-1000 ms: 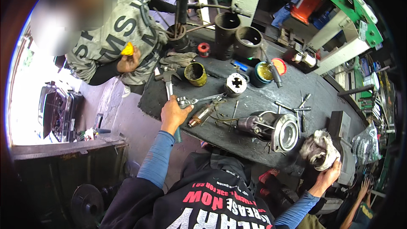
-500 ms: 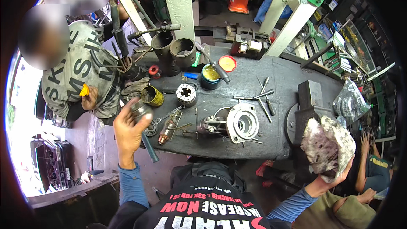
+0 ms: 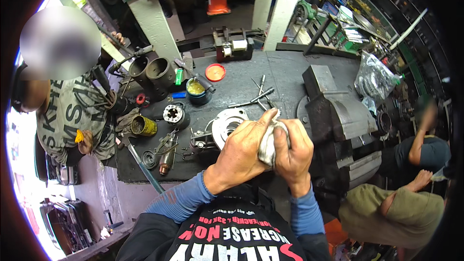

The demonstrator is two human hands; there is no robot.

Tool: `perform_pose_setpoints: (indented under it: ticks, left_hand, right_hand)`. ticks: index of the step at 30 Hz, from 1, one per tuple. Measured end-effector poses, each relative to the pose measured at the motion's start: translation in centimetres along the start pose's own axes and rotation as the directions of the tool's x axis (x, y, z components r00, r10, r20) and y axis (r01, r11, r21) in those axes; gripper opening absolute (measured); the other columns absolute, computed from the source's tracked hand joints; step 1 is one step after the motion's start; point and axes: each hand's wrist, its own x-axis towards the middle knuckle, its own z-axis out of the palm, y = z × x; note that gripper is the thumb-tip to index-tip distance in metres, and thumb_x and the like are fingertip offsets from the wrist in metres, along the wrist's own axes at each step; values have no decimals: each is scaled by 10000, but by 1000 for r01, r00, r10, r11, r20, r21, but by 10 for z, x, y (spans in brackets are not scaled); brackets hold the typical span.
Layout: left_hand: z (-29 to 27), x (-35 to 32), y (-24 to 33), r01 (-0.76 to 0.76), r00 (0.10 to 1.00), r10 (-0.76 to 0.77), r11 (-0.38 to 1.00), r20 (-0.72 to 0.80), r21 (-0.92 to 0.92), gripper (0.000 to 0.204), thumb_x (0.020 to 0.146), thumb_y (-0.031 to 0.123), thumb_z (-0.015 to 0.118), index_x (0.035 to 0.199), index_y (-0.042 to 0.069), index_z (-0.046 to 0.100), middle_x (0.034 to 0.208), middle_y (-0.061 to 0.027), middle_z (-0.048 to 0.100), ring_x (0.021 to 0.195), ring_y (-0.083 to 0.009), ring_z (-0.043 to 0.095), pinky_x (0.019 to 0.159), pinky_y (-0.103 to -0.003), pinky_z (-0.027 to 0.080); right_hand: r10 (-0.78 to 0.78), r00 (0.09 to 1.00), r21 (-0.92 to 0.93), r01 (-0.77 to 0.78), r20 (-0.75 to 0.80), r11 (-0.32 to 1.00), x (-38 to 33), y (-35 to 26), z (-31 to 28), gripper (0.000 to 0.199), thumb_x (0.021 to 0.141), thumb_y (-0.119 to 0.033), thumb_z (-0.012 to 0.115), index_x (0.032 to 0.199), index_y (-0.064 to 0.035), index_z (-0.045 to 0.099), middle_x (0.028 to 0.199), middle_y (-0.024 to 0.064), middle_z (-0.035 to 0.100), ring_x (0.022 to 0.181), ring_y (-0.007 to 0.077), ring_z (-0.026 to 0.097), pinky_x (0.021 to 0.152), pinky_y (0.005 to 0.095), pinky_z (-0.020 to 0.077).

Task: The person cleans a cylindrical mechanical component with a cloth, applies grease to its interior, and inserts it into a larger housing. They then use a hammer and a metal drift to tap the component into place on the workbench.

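Observation:
My left hand (image 3: 241, 149) and my right hand (image 3: 296, 152) are closed together in front of my chest. A stained whitish rag (image 3: 267, 146) is bunched between them, with my right thumb pressed on it. Whatever metal part sits inside my left fingers is hidden behind them and the rag. Just behind my left hand stands a metal housing (image 3: 227, 124) with a bright round flange, partly covered. To its left lie an armature (image 3: 167, 157) with a copper-coloured end, a dark coiled ring (image 3: 149, 159) and a slotted metal cylinder (image 3: 176, 115).
A large vise (image 3: 338, 116) is right of my hands. Several hand tools (image 3: 256, 97) lie beyond them, near a grease tub (image 3: 197, 91) and red lid (image 3: 215, 72). A hammer (image 3: 145, 166) overhangs the front edge near a yellow can (image 3: 144, 125). A co-worker (image 3: 72, 116) stands at left.
My left hand, which held a round dark metal part, has moved right; my right hand has brought the rag left to meet it. The view has shifted right.

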Motion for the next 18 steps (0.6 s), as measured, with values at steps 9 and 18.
perform_pose_setpoints:
  ticks: [9,18]
  left_hand:
    - [15,-3,-2,244,969,-227,942,98,-230,931,661,149,933,1503,10,559,1161,-175,784,1099,-244,762,1000,-367,577]
    - [13,-4,-4,7,1000,-3,989,30,-145,895,672,126,958,1482,2,599,1219,-197,757,1103,-287,763,967,-368,581]
  right_hand:
    - [465,884,738,-289,-37,609,23,37,-45,243,1114,-173,591,989,9,692,850,66,702,734,147,674,706,310,582]
    - [414,878,530,-476,240,702,17,50,-39,263,1072,-240,702,970,2,712,826,-1,698,733,51,600,629,241,489]
